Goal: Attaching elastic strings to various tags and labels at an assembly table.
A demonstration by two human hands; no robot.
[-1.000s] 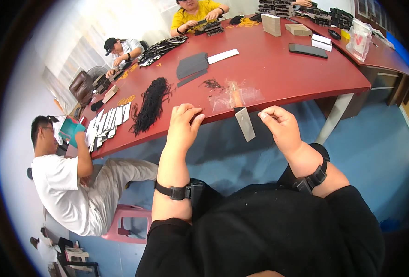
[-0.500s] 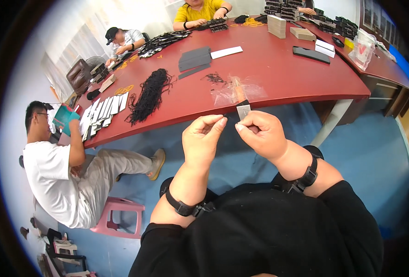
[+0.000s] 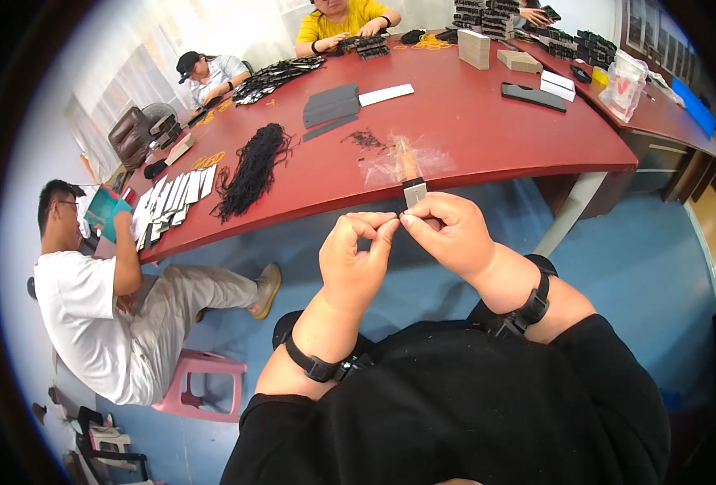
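Our left hand (image 3: 351,257) and right hand (image 3: 456,236) pinch closed, contents unclear, beside the red table (image 3: 471,121) bearing black cords (image 3: 253,171).

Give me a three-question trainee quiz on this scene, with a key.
1. True or false: the black cord bundle lies on the red table, left of the black sheet.
2. Which is nearest the right hand?
A. the flat grey piece at the table edge
B. the white box
C. the clear plastic bag
3. How do the fingers of the right hand and left hand stand to each other?

Key:
1. True.
2. A.
3. Fingertips pinched, the two hands nearly meeting; anything between them is too small to tell.
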